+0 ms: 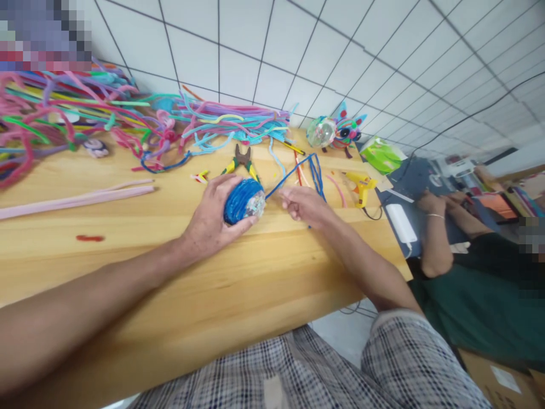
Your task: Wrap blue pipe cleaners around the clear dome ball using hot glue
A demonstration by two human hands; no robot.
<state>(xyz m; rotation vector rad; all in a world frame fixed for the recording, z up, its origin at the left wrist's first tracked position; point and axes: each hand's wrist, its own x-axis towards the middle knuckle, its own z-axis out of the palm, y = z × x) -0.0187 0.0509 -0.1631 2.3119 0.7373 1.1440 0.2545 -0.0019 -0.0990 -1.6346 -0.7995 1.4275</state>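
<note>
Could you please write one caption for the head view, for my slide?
Left grip holding a ball partly wrapped in blue cord, right grip beside the cord's trailing length, pliers beyond.

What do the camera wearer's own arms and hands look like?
The left hand and right hand are bare, with no gloves or wristbands visible. The right arm has a short plaid sleeve, pale with dark lines; no left sleeve shows.

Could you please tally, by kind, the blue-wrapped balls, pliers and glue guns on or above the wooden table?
Round ball wrapped in glossy blue strands, held in the left hand: 1
Metal pliers with yellow-and-green handles: 1
Yellow pistol-shaped glue gun: 1
Total: 3
</note>
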